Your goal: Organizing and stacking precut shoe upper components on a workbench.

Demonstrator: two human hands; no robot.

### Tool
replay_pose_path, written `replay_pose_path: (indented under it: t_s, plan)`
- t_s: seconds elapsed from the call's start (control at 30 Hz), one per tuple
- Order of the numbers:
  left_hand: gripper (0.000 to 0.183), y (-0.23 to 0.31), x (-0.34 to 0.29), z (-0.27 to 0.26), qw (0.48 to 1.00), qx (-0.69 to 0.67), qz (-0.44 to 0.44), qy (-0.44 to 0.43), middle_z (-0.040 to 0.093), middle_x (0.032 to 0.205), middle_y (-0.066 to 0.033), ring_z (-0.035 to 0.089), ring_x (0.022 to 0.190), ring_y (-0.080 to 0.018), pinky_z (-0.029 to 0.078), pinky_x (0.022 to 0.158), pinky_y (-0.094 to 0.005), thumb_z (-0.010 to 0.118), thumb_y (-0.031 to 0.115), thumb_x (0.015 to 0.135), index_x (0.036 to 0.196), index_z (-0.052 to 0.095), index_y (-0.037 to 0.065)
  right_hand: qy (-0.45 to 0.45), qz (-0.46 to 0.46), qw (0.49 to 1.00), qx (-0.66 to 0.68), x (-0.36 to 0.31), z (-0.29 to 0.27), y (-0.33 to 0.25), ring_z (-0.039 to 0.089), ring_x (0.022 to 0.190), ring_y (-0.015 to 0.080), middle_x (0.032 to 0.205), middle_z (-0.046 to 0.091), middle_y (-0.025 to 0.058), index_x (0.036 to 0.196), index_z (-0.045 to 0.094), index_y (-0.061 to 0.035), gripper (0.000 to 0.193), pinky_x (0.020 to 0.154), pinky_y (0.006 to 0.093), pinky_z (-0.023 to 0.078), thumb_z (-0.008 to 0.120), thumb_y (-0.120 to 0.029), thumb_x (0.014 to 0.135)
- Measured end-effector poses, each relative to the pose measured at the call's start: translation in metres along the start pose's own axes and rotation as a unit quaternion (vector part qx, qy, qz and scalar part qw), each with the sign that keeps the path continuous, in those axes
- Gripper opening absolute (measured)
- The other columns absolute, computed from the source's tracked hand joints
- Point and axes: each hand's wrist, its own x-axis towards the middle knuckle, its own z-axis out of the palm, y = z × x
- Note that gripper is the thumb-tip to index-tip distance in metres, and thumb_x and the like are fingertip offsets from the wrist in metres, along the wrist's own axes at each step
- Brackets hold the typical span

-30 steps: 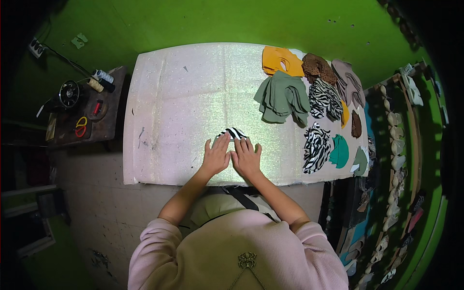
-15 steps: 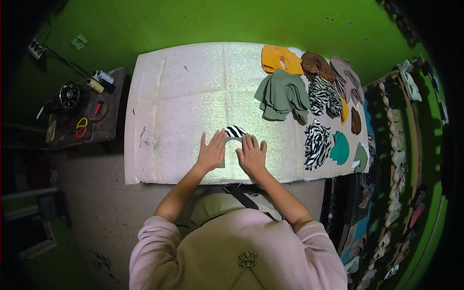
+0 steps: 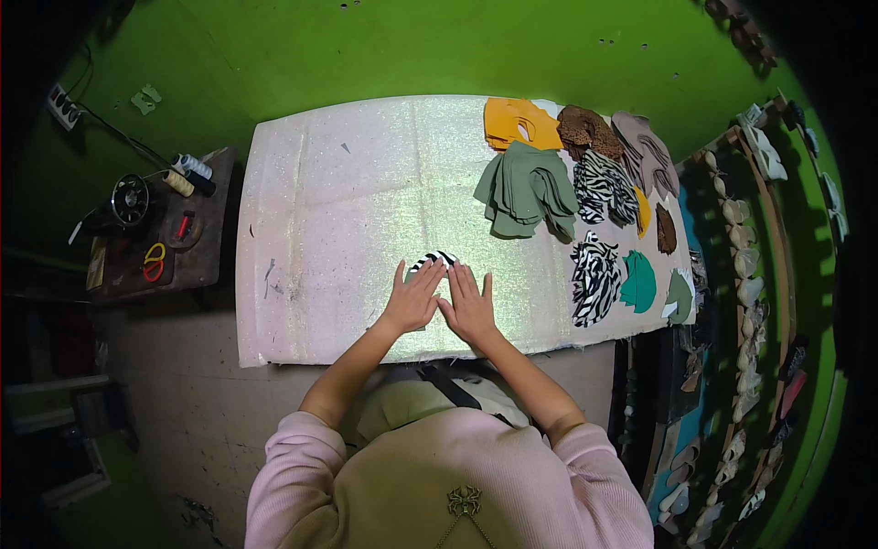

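My left hand [image 3: 413, 297] lies flat on the table, fingers stretched out over a small curved piece with black-and-white zebra print [image 3: 433, 257]. Beside it, my right hand [image 3: 470, 306] presses flat too, its fingertips on the right end of that piece and its thumb stuck out toward my left hand. A bit of grey-green material [image 3: 409, 275] peeks out by my left fingers. Most of both pieces is hidden under my hands. Neither hand grips anything.
Stacked cut pieces lie at the table's right: orange [image 3: 505, 131], grey-green [image 3: 512, 197], brown [image 3: 583, 133], taupe [image 3: 645, 151], zebra [image 3: 596, 284] and teal [image 3: 638, 282]. A sewing machine [image 3: 129, 201], thread spools [image 3: 192, 166] and scissors [image 3: 154, 263] sit on the left side table. Shoe-shaped items [image 3: 747, 261] line racks at right.
My hands have moved closer together, and my left fingers now cover more of the zebra piece. The whole view has shifted slightly.
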Motion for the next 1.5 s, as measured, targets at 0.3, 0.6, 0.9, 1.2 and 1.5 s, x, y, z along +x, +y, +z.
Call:
replay_pose_path:
  t_s: [0.3, 0.6, 0.9, 1.2, 1.5]
  plan:
    - [0.052, 0.016, 0.003, 0.006, 0.999, 0.005, -0.043, 0.024, 0.037, 0.143, -0.0093, 0.035, 0.131, -0.028, 0.009, 0.105, -0.0633, 0.045, 0.026, 0.09, 0.141, 0.037, 0.025, -0.061, -0.001, 0.998, -0.028, -0.064, -0.013, 0.001, 0.02, 0.14, 0.0252, 0.15, 0.022, 0.015, 0.142, 0.026, -0.0003, 0.073, 0.107, 0.0631, 0.004, 0.043, -0.048, 0.09]
    - [0.051, 0.017, 0.004, 0.01, 0.998, 0.005, -0.049, 0.036, 0.038, 0.143, -0.0093, 0.035, 0.131, -0.0288, 0.009, 0.104, -0.0639, 0.046, 0.024, 0.089, 0.139, 0.038, 0.025, -0.097, -0.028, 0.994, -0.034, -0.099, -0.033, 0.002, 0.021, 0.139, 0.0285, 0.15, 0.02, 0.0176, 0.142, 0.025, 0.0013, 0.072, 0.105, 0.065, 0.005, 0.044, -0.045, 0.09]
    - [0.063, 0.003, 0.001, 0.009, 0.995, -0.08, -0.054, -0.004, 0.029, 0.148, -0.0108, 0.025, 0.138, -0.0239, 0.005, 0.109, -0.0567, 0.045, 0.025, 0.088, 0.144, 0.024, 0.006, -0.031, 0.014, 0.996, 0.077, 0.014, -0.013, -0.018, 0.018, 0.14, 0.0321, 0.15, 0.02, 0.0201, 0.143, 0.02, 0.0029, 0.069, 0.11, 0.0542, 0.009, 0.039, -0.04, 0.093]
    - [0.063, -0.019, -0.013, -0.001, 0.999, -0.04, -0.019, -0.023, 0.024, 0.151, -0.0064, 0.022, 0.139, -0.0247, 0.001, 0.109, -0.0605, 0.041, 0.027, 0.092, 0.146, 0.017, 0.007, -0.006, -0.024, 0.999, 0.039, 0.014, 0.01, -0.01, 0.022, 0.139, 0.0292, 0.148, 0.026, 0.0179, 0.141, 0.028, 0.0025, 0.061, 0.112, 0.0459, 0.014, 0.037, -0.036, 0.094]
    - [0.058, -0.052, -0.026, -0.023, 0.992, 0.071, 0.087, -0.066, 0.022, 0.152, -0.0037, 0.021, 0.14, -0.0219, 0.002, 0.108, -0.0628, 0.039, 0.032, 0.093, 0.147, 0.022, 0.016, -0.003, -0.02, 0.999, 0.04, 0.008, 0.009, -0.014, 0.023, 0.138, 0.029, 0.147, 0.027, 0.018, 0.139, 0.031, 0.002, 0.058, 0.112, 0.0464, 0.015, 0.038, -0.033, 0.094]
